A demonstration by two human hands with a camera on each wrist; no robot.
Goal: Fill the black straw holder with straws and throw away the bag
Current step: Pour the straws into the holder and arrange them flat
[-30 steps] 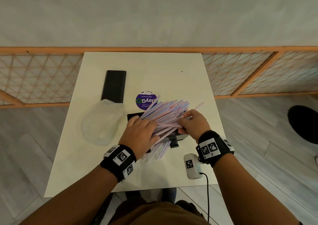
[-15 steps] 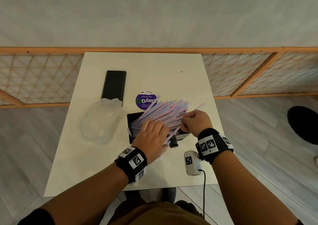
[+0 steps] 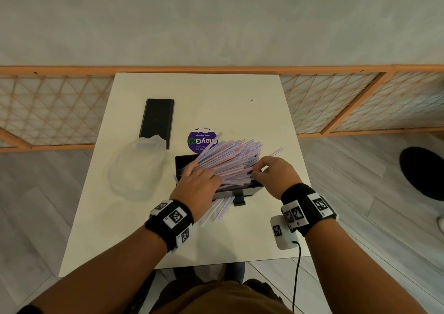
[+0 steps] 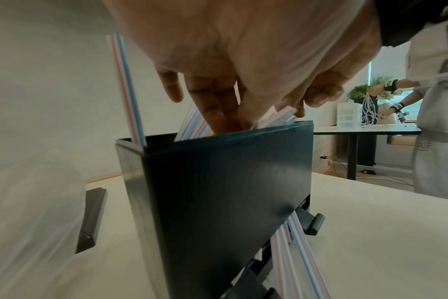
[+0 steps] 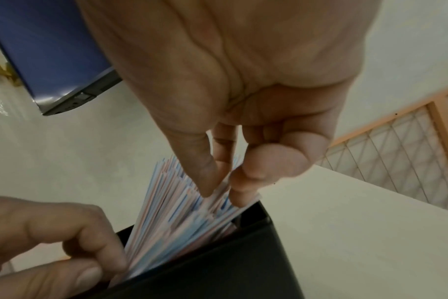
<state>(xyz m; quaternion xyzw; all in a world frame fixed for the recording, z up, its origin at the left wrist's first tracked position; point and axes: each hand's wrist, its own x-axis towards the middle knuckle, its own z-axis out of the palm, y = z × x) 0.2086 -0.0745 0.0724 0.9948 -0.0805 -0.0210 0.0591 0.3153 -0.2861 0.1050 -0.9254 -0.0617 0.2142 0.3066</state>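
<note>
Flanking holder [image 3: 249, 190]: bag [image 3: 137, 169] left | lid [image 3: 157, 121], sticker [image 3: 200, 140] behind

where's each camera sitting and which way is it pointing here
Head: worn high, looking down at the white table; both forearms, left hand and right hand show.
Left wrist: low beside the black plastic straw holder; palm and fingers show.
Right wrist: above, looking along the fingers into the striped pink-and-blue straws.
Shared: holder and straws appear in all three.

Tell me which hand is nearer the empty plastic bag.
Left. The left hand presses on the straws just right of the plastic bag; the right hand is at the bundle's far side.
</note>
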